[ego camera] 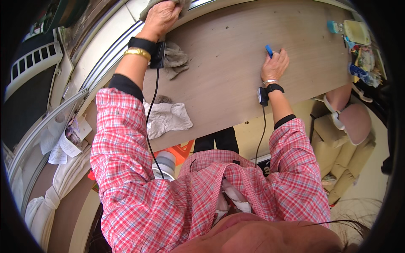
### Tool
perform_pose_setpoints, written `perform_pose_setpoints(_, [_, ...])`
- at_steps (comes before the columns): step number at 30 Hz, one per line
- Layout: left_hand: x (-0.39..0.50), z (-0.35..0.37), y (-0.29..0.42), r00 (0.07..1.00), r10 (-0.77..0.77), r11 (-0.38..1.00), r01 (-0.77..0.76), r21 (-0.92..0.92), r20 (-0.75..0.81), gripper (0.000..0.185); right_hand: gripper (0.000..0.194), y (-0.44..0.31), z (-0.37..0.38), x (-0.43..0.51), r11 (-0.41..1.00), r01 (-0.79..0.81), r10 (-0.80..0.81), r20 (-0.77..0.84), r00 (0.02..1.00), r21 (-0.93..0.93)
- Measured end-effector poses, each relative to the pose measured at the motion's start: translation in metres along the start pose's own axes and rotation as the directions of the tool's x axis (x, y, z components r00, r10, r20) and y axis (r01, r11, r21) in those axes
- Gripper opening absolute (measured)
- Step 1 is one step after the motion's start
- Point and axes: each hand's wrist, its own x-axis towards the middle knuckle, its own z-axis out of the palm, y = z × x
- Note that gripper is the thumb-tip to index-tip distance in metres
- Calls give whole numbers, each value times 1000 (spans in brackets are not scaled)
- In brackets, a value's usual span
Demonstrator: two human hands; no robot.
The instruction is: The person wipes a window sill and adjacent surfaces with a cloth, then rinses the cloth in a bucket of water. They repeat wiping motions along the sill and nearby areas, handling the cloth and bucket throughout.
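Observation:
My left hand (161, 20) is closed on a grey cloth (148, 9) at the sliding window track (134, 31), at the top of the view. Part of that cloth is cut off by the picture's edge. Over the brown board surface (227, 72), my right hand (276, 64) grips a small blue object (269, 50). Only its blue end sticks out past the thumb, so its kind is hidden. A second grey cloth (174, 60) lies crumpled beside my left wrist. Nearer to me a white cloth (171, 118) is spread at the board's near edge.
Dark debris (164, 99) sits by the white cloth. A blue-capped container (334, 27), a pale tray (357, 32) and various packets stand at the right end. Below are an orange stool (182, 151), a white bucket (164, 164) and a beige sofa (335, 148). A glass pane (50, 123) stands left.

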Motion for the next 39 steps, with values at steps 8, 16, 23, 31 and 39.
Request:
perform_pose_setpoints(8, [113,72,27,908,416,909,-415,-28,59,27,25,-6,-4,3,997,-62,65,77,995,-39])
perform_pose_setpoints(16, [183,102,57,791,598,791,-609,-58,-131,21,24,-4,-7,3,998,-62,62,84,995,-3])
perform_pose_setpoints(23, [69,16,4,962,218,957,-244,156,165,17,26,-6,-11,5,996,-91,88,105,991,21])
perform_pose_setpoints(31, [120,20,58,975,210,957,-220,-191,-74,17,28,-7,-10,4,995,-102,100,127,987,11])
perform_pose_setpoints(39, [154,66,106,920,377,926,-375,35,-109,16,27,-4,-13,4,995,-100,96,131,987,28])
